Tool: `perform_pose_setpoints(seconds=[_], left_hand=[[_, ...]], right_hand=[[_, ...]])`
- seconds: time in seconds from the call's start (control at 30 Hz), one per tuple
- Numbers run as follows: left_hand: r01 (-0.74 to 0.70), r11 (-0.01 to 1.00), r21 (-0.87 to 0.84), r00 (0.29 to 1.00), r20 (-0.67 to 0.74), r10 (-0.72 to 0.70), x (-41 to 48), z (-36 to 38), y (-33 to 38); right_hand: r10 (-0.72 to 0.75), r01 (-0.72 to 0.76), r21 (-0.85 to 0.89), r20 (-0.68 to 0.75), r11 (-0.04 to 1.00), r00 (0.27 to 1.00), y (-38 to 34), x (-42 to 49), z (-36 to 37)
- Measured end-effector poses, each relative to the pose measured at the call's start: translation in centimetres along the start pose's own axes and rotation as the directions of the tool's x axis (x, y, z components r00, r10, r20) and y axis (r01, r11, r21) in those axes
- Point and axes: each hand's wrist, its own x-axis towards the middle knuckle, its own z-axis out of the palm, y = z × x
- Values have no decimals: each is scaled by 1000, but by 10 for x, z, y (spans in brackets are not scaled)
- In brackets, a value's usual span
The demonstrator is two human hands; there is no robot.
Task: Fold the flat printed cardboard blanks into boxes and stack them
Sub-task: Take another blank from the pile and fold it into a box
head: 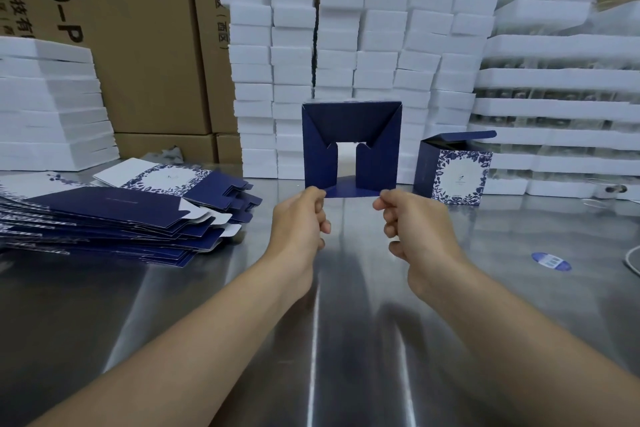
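At your far left, the pile of flat blanks is lying fanned out on the steel table, navy sides and white floral panels showing, with white foam sheets and brown cartons standing behind it. Moving toward the middle, your left hand is pinching the lower left corner of the half-folded box, fingers curled in around the edge. You are holding that box upright in front of you, its open end facing you; the navy flaps inside are leaning inward and leaving a gap where the wall of white foam blocks is showing through. I cannot tell whether its lower edge is touching the table. Your right hand is gripping the lower right corner the same way. Just beyond it, a finished box is standing on the table with its lid flap raised. Nearer you on the right, a blue oval sticker is lying flat.
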Motion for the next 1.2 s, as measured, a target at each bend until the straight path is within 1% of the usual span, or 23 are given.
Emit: perform_pose_setpoints(seconds=[0.13, 0.2, 0.27, 0.33, 0.4, 0.47, 0.53, 0.6, 0.63, 0.7, 0.77, 0.83, 0.87, 0.97, 1.07, 1.13, 1.2], left_hand=[[-40, 999, -2, 999, -33, 40, 4, -4, -1], [-18, 999, -36, 999, -31, 17, 6, -8, 1], [14, 999, -44, 1000, 2, -14, 8, -13, 3], [23, 999, -37, 999, 30, -22, 9, -16, 3], [15, 1000, -15, 1000, 21, -15, 10, -17, 1], [0, 1000, 7, 1000, 3, 0, 12, -18, -1], [-28, 999, 35, 1000, 5, 28, 14, -18, -4], [-55, 996, 77, 998, 14, 54, 15, -17, -7], [-71, 992, 102, 997, 24, 69, 16, -17, -9], [-137, 973, 186, 990, 50, 130, 16, -16, -13], [-266, 903, 337, 964, 80, 254, 19, -15, -18], [-339, 825, 452, 938, 94, 334, 23, -17, -19], [-344, 808, 478, 934, 89, 345, 25, -18, -19], [-329, 806, 491, 938, 72, 339, 28, -21, -19], [-350, 766, 539, 929, 97, 357, 29, -23, -20], [-344, 757, 555, 932, 102, 349, 31, -23, -21], [-319, 798, 511, 944, 91, 318, 31, -23, -19]], right_hand=[[-42, 43, -56, 20, 997, 999, -1, 0, -2], [-63, 64, -88, 16, 994, 998, -1, 0, -2], [-77, 78, -117, 15, 990, 997, 1, 0, -2], [-87, 92, -175, 32, 980, 996, 4, 2, -3], [-95, 105, -261, 53, 960, 994, 7, 5, -6], [-134, 154, -391, 77, 908, 988, 10, 9, -9], [-231, 237, -540, 80, 808, 970, 14, 14, -11], [-328, 290, -626, 58, 724, 943, 18, 18, -13], [-348, 301, -634, 54, 712, 936, 18, 18, -14], [-350, 323, -604, 77, 729, 934, 18, 18, -15], [-368, 360, -612, 118, 704, 922, 19, 19, -15], [-387, 371, -660, 131, 653, 913, 21, 20, -15], [-392, 367, -676, 125, 639, 912, 21, 20, -16], [-395, 354, -681, 103, 641, 913, 20, 22, -17], [-405, 363, -668, 100, 649, 909, 20, 23, -18], [-385, 362, -628, 107, 689, 917, 21, 25, -19], [-341, 343, -553, 111, 760, 934, 21, 26, -20]])
